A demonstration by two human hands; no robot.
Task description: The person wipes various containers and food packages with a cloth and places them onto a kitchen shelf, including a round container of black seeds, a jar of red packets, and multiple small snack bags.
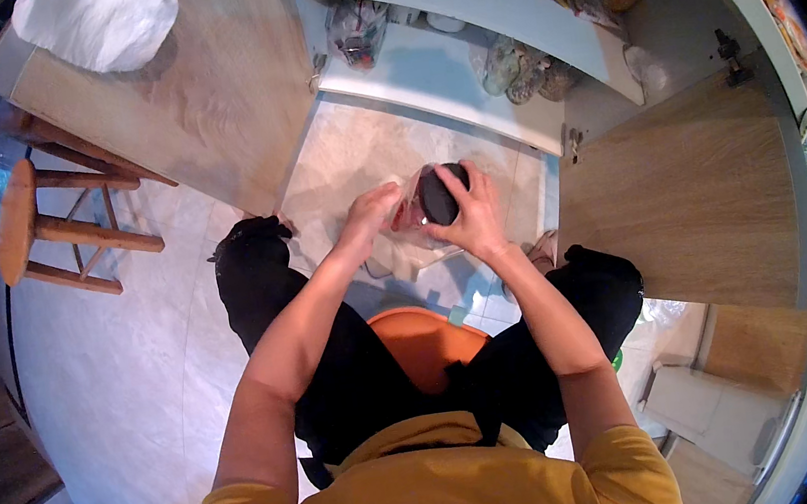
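My right hand point(475, 209) grips a clear jar point(410, 213) by its dark round lid point(438, 198), thumb and fingers spread around the rim. The jar is tilted on its side, lid towards the right, and something reddish shows through its wall. Clear, shiny plastic seems to surround it. At the jar's left end is my left hand point(372, 214), fingers curled; whether they pinch the plastic or only touch it is too blurred to tell. Both hands are above the tiled floor, in front of an open cupboard.
Cupboard doors stand open at left point(224, 85) and right point(676, 196). Bagged goods point(521, 71) sit on the low white shelf point(412, 73). An orange plastic stool or tub point(426, 344) is between my legs. A wooden stool point(22, 223) and white bag point(96, 25) are at left.
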